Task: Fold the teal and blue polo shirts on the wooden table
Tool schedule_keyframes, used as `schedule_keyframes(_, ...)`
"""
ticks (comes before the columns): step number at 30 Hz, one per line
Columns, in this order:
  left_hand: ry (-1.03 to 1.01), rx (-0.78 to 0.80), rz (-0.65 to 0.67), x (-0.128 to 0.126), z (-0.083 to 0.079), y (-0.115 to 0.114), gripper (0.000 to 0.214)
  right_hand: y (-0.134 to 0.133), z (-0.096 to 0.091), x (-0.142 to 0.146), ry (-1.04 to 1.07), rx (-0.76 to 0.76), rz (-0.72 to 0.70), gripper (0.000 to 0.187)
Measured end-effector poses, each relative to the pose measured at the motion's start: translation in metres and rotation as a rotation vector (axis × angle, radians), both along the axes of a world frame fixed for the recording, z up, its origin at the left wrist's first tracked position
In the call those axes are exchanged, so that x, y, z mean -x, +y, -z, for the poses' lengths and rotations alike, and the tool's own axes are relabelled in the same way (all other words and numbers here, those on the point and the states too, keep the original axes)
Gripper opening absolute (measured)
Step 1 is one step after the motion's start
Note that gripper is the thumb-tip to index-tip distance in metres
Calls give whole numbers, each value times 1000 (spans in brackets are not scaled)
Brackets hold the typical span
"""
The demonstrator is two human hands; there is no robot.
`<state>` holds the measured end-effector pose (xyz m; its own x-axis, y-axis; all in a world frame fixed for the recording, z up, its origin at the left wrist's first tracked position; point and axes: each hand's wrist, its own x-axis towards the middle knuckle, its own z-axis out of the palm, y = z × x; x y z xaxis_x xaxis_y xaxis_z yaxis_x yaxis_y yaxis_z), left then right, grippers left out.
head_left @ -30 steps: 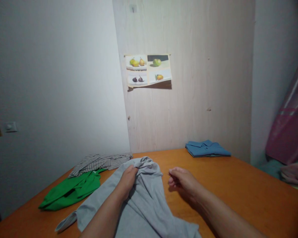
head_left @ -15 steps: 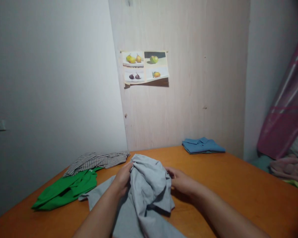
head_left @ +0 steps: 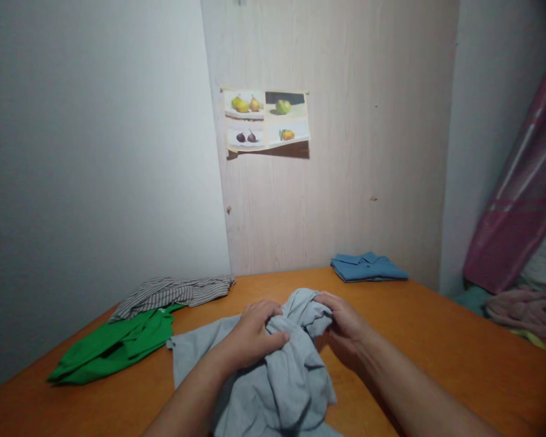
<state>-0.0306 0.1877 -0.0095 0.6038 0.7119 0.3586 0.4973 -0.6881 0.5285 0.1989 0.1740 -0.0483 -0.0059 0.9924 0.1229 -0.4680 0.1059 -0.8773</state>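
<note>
A crumpled grey shirt (head_left: 295, 376) lies bunched at the near middle of the orange-brown table, one corner spread out to the left. My left hand (head_left: 260, 331) rests over the cloth from the left, its fingers and thumb curled on a fold. On the other side, my right hand (head_left: 343, 318) pinches the bunched upper right part of the shirt, with some fingertips hidden behind the fabric. The shirt's collar and front cannot be made out.
On the left of the table (head_left: 437, 340) lie a green garment (head_left: 113, 349) and a striped garment (head_left: 177, 292), touching. A folded blue shirt (head_left: 368, 267) sits at the far right edge. Beyond the right edge are a pink curtain (head_left: 509, 218) and a pinkish cloth heap (head_left: 528, 312).
Both hands have shifted right with the grey shirt, its top now lower and more gathered. My left hand has turned over onto the cloth.
</note>
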Motion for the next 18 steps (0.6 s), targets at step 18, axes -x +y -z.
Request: schedule_keyframes(18,-594,-16,-650,44,17,61,20,7,-19,-42,224,99,-11,26)
